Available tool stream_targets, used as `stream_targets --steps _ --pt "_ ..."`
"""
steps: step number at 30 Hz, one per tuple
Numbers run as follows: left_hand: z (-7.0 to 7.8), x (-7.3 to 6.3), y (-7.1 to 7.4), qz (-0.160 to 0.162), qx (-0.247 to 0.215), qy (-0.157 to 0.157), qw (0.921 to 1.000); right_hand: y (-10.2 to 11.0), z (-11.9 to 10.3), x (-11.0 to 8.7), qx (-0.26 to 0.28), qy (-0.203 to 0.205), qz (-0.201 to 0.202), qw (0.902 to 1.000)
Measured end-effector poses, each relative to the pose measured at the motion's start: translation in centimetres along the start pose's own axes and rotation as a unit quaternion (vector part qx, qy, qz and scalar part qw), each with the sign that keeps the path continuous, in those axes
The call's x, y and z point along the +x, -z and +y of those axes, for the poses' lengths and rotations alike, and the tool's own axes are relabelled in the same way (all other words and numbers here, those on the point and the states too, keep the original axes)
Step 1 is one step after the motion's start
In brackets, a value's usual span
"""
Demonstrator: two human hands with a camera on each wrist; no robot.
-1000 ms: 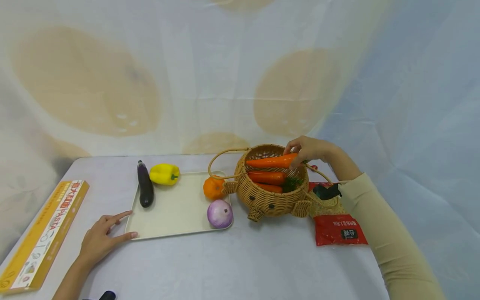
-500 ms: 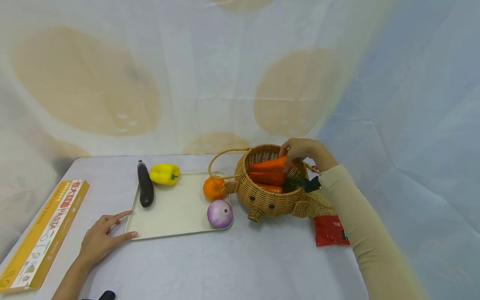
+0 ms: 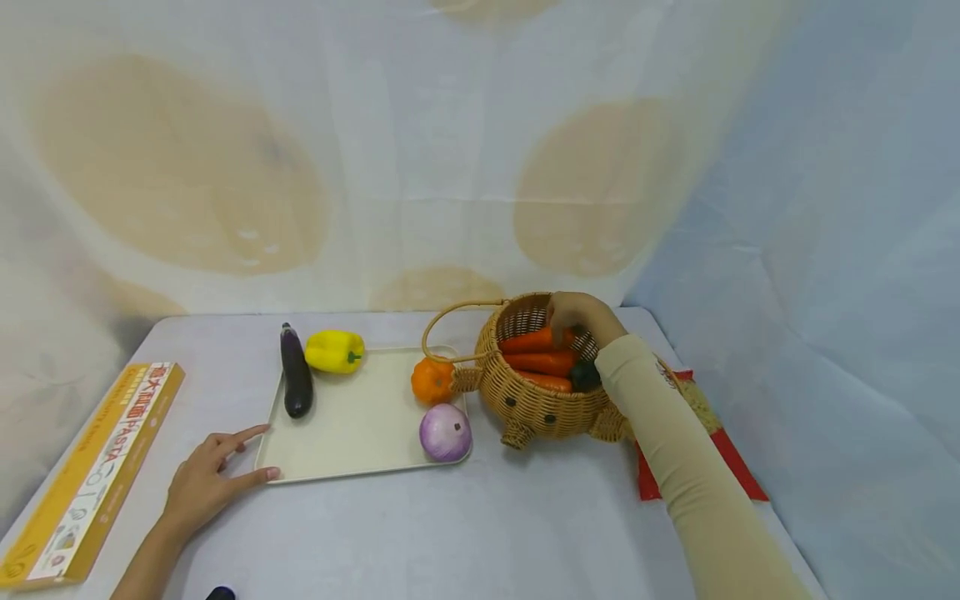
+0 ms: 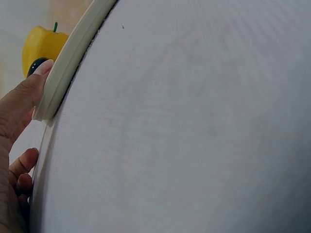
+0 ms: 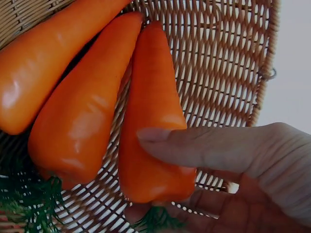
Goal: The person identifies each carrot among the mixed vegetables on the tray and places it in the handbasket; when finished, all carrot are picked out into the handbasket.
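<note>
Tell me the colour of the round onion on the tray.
The onion is purple with paler streaks; the head view shows it best.

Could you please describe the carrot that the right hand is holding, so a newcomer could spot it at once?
Find the round woven wicker basket right of the cream tray. Three orange carrots lie inside; the one meant is the rearmost carrot, the only one in the grip of the right hand.

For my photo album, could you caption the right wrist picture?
Right hand pinches a smooth orange carrot inside a woven wicker basket, beside two more carrots.
</note>
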State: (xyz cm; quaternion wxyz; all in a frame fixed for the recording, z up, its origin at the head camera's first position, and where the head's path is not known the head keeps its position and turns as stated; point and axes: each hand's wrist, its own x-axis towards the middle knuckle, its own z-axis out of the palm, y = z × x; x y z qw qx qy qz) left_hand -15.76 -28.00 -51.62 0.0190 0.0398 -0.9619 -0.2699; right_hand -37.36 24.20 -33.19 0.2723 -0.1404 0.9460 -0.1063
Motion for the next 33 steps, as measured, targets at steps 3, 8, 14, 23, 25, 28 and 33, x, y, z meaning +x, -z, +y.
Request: stream_targets --steps 3,8,14,23,25,28,33 --pt "0.1 -0.2 0.1 0.001 0.003 0.001 1.0 -0.4 0.4 0.5 0.0 -0.013 -0.003 0.9999" --pt "0.4 -0.4 0.2 0.013 0.002 -0.007 0.9999 -1.0 1.1 1.0 0.01 -0.023 -0.022 0.9994" --pt "0.7 -0.4 -0.1 0.005 0.001 -0.007 1.0 -1.7 1.7 1.1 0.003 -0.036 -0.034 0.9988" --pt "0.8 -0.4 -0.5 0.001 0.001 -0.005 1.0 -2.2 1.8 1.0 -0.041 -0.031 -0.005 0.9986" --pt "0.8 -0.4 -0.5 0.0 0.001 -0.004 1.0 -2.2 1.4 1.0 -0.043 -0.023 0.004 0.9988" --pt "0.7 -0.4 -0.4 0.001 0.001 -0.004 1.0 -1.7 0.4 0.7 -0.049 -0.004 0.014 0.9987" --pt "0.2 -0.4 -0.4 -0.001 0.001 -0.004 1.0 -0.7 -1.1 -0.2 -0.047 0.031 0.012 0.9984"
